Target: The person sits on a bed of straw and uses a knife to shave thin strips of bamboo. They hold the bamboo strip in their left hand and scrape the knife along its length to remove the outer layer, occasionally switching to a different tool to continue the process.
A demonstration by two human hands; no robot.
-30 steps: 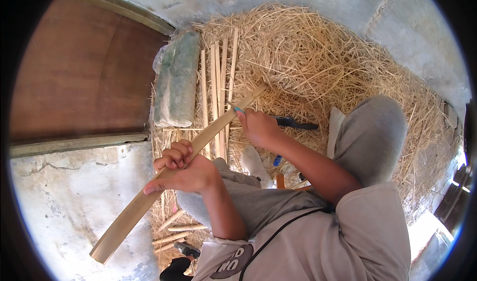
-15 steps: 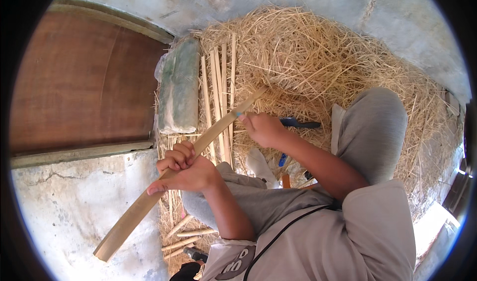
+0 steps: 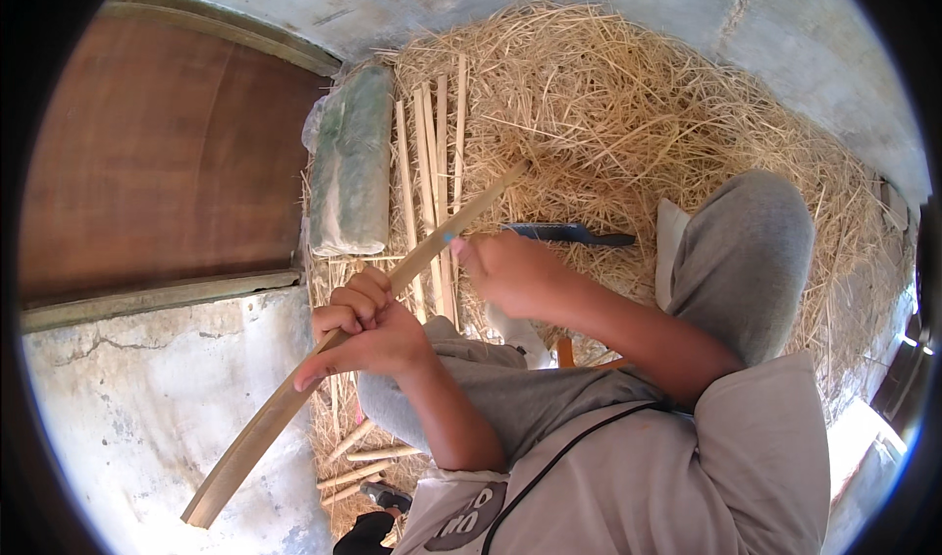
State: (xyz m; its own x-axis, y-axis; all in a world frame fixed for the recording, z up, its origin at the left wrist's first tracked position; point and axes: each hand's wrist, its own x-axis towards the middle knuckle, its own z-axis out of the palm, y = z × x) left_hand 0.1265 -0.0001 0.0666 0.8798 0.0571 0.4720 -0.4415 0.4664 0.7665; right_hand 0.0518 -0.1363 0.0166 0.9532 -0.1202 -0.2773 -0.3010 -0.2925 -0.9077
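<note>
Hands: left & right grip 1 bamboo strip; 1 knife nearby.

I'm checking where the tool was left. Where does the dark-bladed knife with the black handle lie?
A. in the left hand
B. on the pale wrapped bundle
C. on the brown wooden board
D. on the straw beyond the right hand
D: the dark-bladed knife lies flat on the straw, just past the right hand, which pinches the long curved bamboo strip.
</note>
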